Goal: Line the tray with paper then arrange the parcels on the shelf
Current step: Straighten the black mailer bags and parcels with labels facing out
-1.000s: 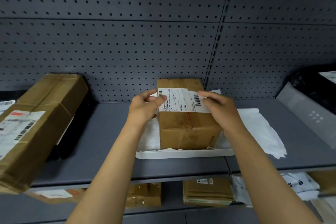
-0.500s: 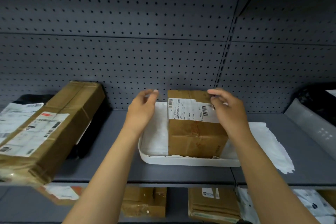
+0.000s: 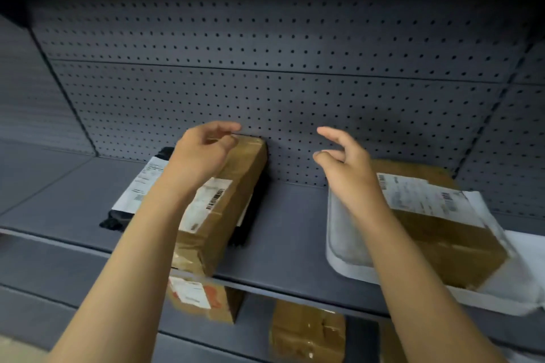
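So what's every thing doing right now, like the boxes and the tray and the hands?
Left hand: open, fingers curled over the long box's far end.
Right hand: open, holding nothing.
Long box: taped shut, tilted, leaning on a black bag.
Tray: lined with white paper, which spills over its right side.
Box in tray: taped shut, sitting flat, label on top.

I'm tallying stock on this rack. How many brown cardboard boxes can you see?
4. One long box leaning on the upper shelf under the left hand; one box in the white tray; two on the lower shelf, left and middle. Others may be hidden.
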Available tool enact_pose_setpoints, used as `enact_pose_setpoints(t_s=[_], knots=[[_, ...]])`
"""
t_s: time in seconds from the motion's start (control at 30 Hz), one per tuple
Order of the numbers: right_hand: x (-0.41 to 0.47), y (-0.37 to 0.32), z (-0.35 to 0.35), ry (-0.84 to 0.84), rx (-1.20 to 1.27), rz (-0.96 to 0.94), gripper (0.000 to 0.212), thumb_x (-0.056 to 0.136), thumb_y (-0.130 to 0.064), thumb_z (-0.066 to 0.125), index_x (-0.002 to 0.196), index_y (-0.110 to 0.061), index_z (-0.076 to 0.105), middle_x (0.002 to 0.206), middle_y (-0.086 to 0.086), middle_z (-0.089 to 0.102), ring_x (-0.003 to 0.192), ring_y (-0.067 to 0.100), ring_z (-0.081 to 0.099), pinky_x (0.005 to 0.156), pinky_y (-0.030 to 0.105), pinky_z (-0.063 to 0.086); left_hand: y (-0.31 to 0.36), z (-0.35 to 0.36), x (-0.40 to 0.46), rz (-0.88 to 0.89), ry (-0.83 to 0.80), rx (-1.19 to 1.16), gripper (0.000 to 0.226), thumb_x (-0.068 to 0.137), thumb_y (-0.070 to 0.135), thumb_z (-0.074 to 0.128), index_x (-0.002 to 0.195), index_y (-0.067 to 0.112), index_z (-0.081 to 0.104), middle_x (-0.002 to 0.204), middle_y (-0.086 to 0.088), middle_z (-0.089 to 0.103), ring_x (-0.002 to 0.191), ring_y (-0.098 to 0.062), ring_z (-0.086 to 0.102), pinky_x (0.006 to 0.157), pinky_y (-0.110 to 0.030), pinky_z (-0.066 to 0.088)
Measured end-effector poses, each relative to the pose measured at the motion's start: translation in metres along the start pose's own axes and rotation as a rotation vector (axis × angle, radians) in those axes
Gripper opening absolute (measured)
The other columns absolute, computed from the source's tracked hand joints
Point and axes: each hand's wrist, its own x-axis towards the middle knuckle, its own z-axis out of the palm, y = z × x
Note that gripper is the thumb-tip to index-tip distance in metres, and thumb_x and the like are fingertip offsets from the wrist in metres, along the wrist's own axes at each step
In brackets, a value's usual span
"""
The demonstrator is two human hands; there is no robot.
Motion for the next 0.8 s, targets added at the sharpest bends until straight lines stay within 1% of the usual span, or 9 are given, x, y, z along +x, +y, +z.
enact_pose_setpoints(t_s=[0.07,0.13,0.23,0.33,0.4,0.47,0.53,0.67,0.8], knots=[[-0.001,-0.007,0.032,-0.001,0.002,0.015,0.04,0.095,-0.024,0.057,0.129,-0.045,0.056,0.124,-0.013,0.062,0.105,-0.001,0.06,0.067,0.012,0.04,-0.017,-0.02,0.008,-0.009,-0.026,-0.016,0.017,0.094,0.026,0.063,0.102,0.037,0.074,0.103,0.008,0.071,0.092,-0.007,0.063,0.069,-0.016,0.043],[-0.004,-0.011,0.059,0.007,0.022,0.035,0.042,0.094,-0.021,0.057,0.131,-0.042,0.057,0.123,-0.024,0.057,0.112,-0.002,0.058,0.075,0.014,0.04,-0.032,-0.034,0.014,-0.026,-0.068,-0.028,0.018,0.095,0.025,0.062,0.103,0.036,0.073,0.103,0.007,0.071,0.089,-0.009,0.062,0.073,-0.021,0.045],[-0.008,-0.019,0.098,-0.006,0.019,0.067,0.043,0.094,-0.019,0.057,0.133,-0.038,0.057,0.112,-0.034,0.052,0.102,-0.012,0.054,0.076,0.012,0.038,-0.054,-0.054,0.026,-0.046,-0.131,-0.031,0.02,0.096,0.024,0.061,0.109,0.033,0.073,0.111,0.008,0.07,0.098,-0.008,0.062,0.084,-0.022,0.044],[-0.011,-0.026,0.127,0.019,0.003,0.081,0.042,0.094,-0.018,0.057,0.131,-0.039,0.056,0.107,-0.036,0.051,0.097,-0.016,0.053,0.073,0.01,0.037,-0.073,-0.077,0.04,-0.06,-0.169,-0.037,0.023,0.097,0.023,0.06,0.114,0.033,0.072,0.11,0.014,0.068,0.104,-0.005,0.06,0.084,-0.017,0.04],[-0.013,-0.03,0.145,0.032,-0.002,0.087,0.042,0.094,-0.018,0.058,0.13,-0.04,0.056,0.109,-0.034,0.054,0.101,-0.012,0.056,0.074,0.013,0.04,-0.085,-0.092,0.049,-0.07,-0.172,-0.034,0.023,0.097,0.023,0.06,0.113,0.035,0.072,0.113,0.014,0.068,0.111,-0.007,0.06,0.091,-0.022,0.04],[-0.013,-0.034,0.161,0.021,-0.018,0.083,0.042,0.094,-0.019,0.057,0.13,-0.04,0.057,0.12,-0.027,0.057,0.11,-0.003,0.057,0.077,0.017,0.042,-0.095,-0.105,0.056,-0.08,-0.167,-0.039,0.024,0.097,0.023,0.061,0.114,0.034,0.073,0.117,0.012,0.068,0.113,-0.008,0.059,0.092,-0.024,0.039],[-0.011,-0.042,0.176,-0.008,-0.042,0.077,0.042,0.094,-0.02,0.057,0.131,-0.04,0.057,0.129,-0.021,0.057,0.116,0.001,0.056,0.076,0.016,0.041,-0.1,-0.115,0.06,-0.094,-0.168,-0.06,0.025,0.097,0.022,0.06,0.117,0.033,0.072,0.118,0.011,0.067,0.111,-0.008,0.057,0.09,-0.024,0.039],[0.001,-0.059,0.203,-0.077,-0.066,0.062,0.044,0.095,-0.02,0.057,0.134,-0.04,0.056,0.135,-0.018,0.055,0.118,0.001,0.054,0.07,0.011,0.039,-0.111,-0.132,0.072,-0.091,-0.147,-0.075,0.025,0.096,0.024,0.06,0.113,0.037,0.072,0.114,0.014,0.067,0.111,-0.007,0.059,0.094,-0.029,0.046],[0.009,-0.063,0.216,-0.117,-0.105,0.044,0.045,0.095,-0.022,0.057,0.136,-0.039,0.054,0.138,-0.019,0.053,0.115,-0.001,0.054,0.07,0.012,0.037,-0.119,-0.136,0.081,-0.093,-0.144,-0.093,0.026,0.096,0.024,0.06,0.115,0.036,0.072,0.114,0.015,0.067,0.101,0.001,0.059,0.078,-0.019,0.044]])
